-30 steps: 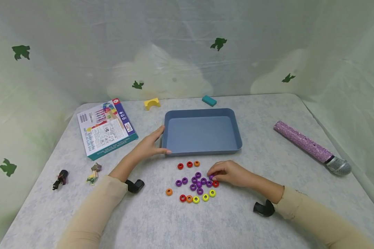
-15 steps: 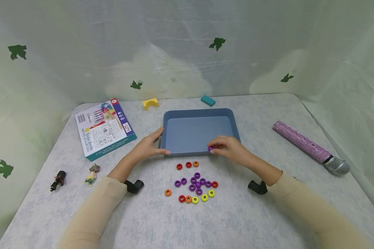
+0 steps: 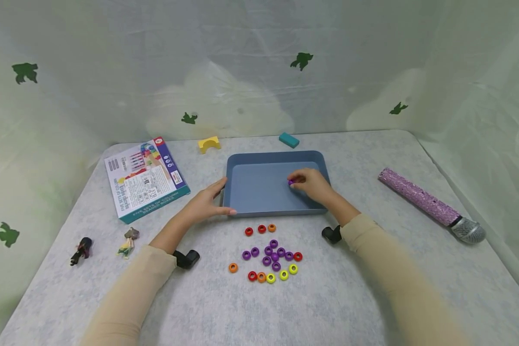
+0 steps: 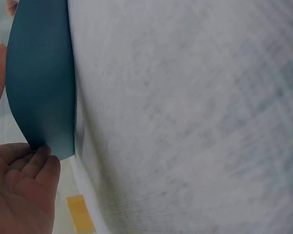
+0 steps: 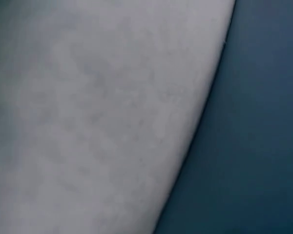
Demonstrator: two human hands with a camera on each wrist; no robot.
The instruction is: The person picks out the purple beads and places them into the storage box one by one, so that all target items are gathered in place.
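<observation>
My right hand pinches a purple bead over the right half of a blue-grey tray. The right wrist view has only the blue tray wall beside pale cloth, with hand and bead out of sight. At the tray's near left corner my left hand rests, thumb on the front rim and fingers spread along the left side. In the left wrist view its fingertips touch the tray's end. Several beads lie in front of the tray: purple, red, orange and yellow.
A bead-set box lies at left, with two small figurines nearer. Behind the tray are a yellow arch block and a teal block. A glittery pink microphone lies at right. Cloth walls rise behind and beside.
My right hand has carried one purple bead from the bead group forward, over the tray's front rim and above its inside. My left hand stays at the tray's corner.
</observation>
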